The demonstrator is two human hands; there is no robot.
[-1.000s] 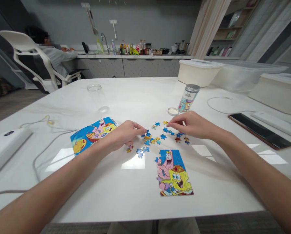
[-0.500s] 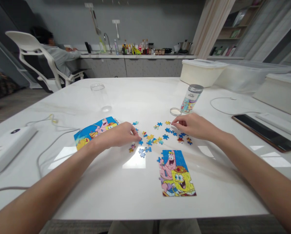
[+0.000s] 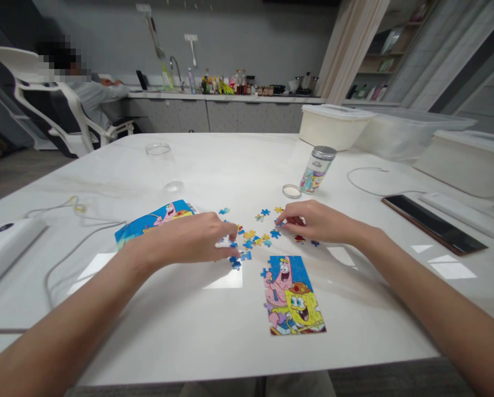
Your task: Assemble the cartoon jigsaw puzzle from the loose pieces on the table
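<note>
Left hand (image 3: 197,240) palm down over the white table (image 3: 239,165), fingers curled, fingertips (image 3: 233,252) pressing at a blue loose piece (image 3: 235,262) at the near edge of the scatter; cannot tell if it's pinched or just touched. Right hand (image 3: 313,221) also palm down, fingers bunched, tips (image 3: 280,221) on a blue piece at the far right of the scatter; grip not clear either.

Loose puzzle pieces (image 3: 255,234) lie between the two hands, mostly blue, some yellow, a couple reddish beside the right wrist. All flat, none stacked that I can see. The left hand covers part of the pile.

Just nearer than the pile: part-built puzzle (image 3: 292,295), upright rectangle, cartoon pink star and yellow sponge figures on blue, ragged upper left edge. Left of the left hand: reference picture (image 3: 151,223), same cartoon style, partly hidden by the wrist.

Beyond the right hand: small round lid (image 3: 291,191) flat on the table, beside it a puzzle tube (image 3: 317,169) with grey cap, upright. Farther left an empty clear jar (image 3: 161,163). Right side: dark phone (image 3: 433,223), white cable (image 3: 366,182), white storage bins (image 3: 333,125). Left side: white power strip (image 3: 3,251) with cord.

Background: a person seated in a white chair (image 3: 36,94) at the counter.
</note>
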